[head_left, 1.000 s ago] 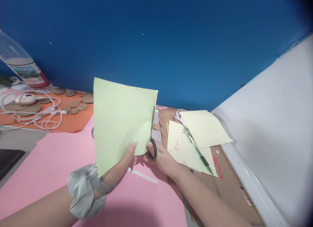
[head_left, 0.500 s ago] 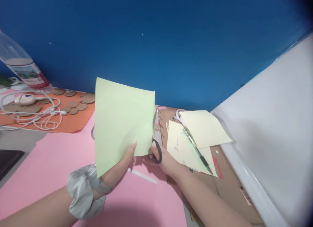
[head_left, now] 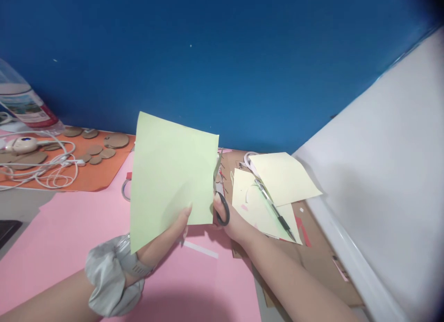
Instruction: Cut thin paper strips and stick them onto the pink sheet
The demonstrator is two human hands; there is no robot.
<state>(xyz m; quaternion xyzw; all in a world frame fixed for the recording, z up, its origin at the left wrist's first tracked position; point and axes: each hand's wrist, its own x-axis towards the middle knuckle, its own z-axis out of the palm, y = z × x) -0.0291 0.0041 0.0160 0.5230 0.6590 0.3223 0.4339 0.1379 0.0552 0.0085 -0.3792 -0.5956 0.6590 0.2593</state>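
A pale green sheet of paper (head_left: 173, 169) stands upright in front of me, pinched at its lower part by my left hand (head_left: 176, 227). The thumb lies on the near face; the other fingers are mostly hidden behind the sheet. My right hand (head_left: 229, 220) grips a pair of scissors (head_left: 222, 209) with black handles, thumb through one loop. Their blades point upward along the sheet's right edge, and one blade shows just past it. Whether the blades touch the paper is hard to tell.
Pink paper (head_left: 62, 239) covers the desk. At left lie orange paper (head_left: 104, 174) with cardboard discs (head_left: 116, 140), a white cable (head_left: 65, 169) and a bottle (head_left: 26, 105). To the right, a pen (head_left: 277, 213) rests on cream sheets (head_left: 286, 179) beside a white panel (head_left: 381, 165).
The view has shifted slightly, so the desk things appear farther left. The scissors' blades show more beyond the sheet's right edge. Both hands keep their hold.
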